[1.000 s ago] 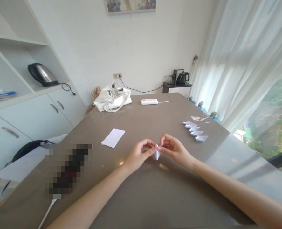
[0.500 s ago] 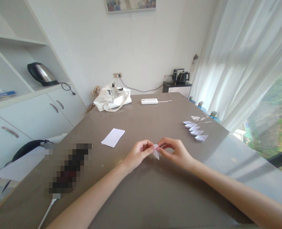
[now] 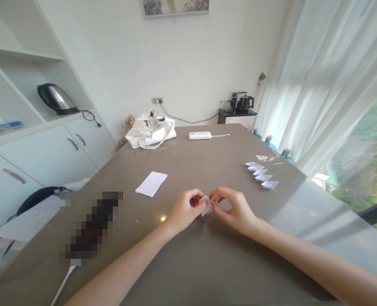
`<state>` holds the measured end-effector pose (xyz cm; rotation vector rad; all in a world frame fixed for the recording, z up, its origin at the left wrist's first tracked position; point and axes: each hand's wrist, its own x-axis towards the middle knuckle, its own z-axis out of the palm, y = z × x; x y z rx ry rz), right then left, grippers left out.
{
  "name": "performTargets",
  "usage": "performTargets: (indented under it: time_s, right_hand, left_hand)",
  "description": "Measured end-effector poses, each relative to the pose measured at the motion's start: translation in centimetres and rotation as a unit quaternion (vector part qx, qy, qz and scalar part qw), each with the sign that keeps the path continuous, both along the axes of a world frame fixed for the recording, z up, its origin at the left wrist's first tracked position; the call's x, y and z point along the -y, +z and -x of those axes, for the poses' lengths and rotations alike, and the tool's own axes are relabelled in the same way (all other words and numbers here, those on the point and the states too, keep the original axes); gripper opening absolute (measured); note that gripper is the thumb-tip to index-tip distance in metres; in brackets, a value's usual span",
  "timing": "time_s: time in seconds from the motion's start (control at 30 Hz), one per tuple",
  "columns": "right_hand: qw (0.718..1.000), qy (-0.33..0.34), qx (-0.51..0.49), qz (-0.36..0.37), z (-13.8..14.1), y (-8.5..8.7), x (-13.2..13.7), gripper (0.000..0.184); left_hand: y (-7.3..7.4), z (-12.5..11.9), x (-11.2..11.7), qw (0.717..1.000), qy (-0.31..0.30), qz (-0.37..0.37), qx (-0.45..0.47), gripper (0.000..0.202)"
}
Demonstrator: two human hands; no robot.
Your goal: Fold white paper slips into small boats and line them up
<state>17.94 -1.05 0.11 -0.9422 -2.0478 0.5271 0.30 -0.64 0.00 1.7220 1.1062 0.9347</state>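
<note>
A small folded white paper piece (image 3: 205, 205) is pinched between both my hands low over the grey-brown table (image 3: 188, 263). My left hand (image 3: 185, 211) grips its left side with curled fingers. My right hand (image 3: 232, 207) pinches its right side with thumb and forefinger. A row of several small folded white paper pieces (image 3: 262, 174) lies to the right, beyond my right hand. A flat stack of white paper (image 3: 151, 184) lies to the left, beyond my left hand.
A white handbag (image 3: 150, 131) and a white power bank (image 3: 199, 135) with its cable sit at the table's far end. Paper scraps (image 3: 265, 157) lie near the right edge. A blurred dark object (image 3: 88, 225) stands at the left. Cabinets with a kettle (image 3: 56, 99) line the left wall.
The paper piece hung point-down between my fingertips; it has since been turned and lowered toward the table, and my hands have closed in tighter around it.
</note>
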Motion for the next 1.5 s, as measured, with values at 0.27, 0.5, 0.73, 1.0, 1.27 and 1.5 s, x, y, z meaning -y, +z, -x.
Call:
performTargets:
  time_s: [0.27,0.5,0.73,1.0,1.27,1.5]
  right_hand:
    - [0.999,-0.009,-0.008,0.035,0.3,0.1,0.2,0.01]
    - [0.996,-0.066,0.026,0.045,0.3,0.1,0.0,0.007]
    - [0.992,-0.091,0.044,0.081,0.8,0.3,0.4,0.009]
    - [0.99,-0.059,0.018,0.13,0.9,0.2,0.7,0.011]
    - [0.991,-0.018,-0.009,0.131,0.8,0.2,0.6,0.012]
    - [0.986,0.016,-0.087,0.14,0.0,0.2,-0.6,0.021]
  left_hand:
    - [0.7,-0.2,0.6,0.99,0.048,-0.111,-0.075,0.013]
    - [1.0,-0.4,0.9,0.965,0.056,-0.209,-0.148,0.008]
    - [0.7,-0.6,1.0,0.934,0.068,-0.272,-0.221,0.009]
    - [0.8,-0.5,1.3,0.876,0.072,-0.335,-0.34,0.009]
    - [0.8,-0.5,1.4,0.874,0.048,-0.337,-0.348,0.008]
    - [0.4,0.1,0.4,0.996,0.032,-0.075,-0.035,0.019]
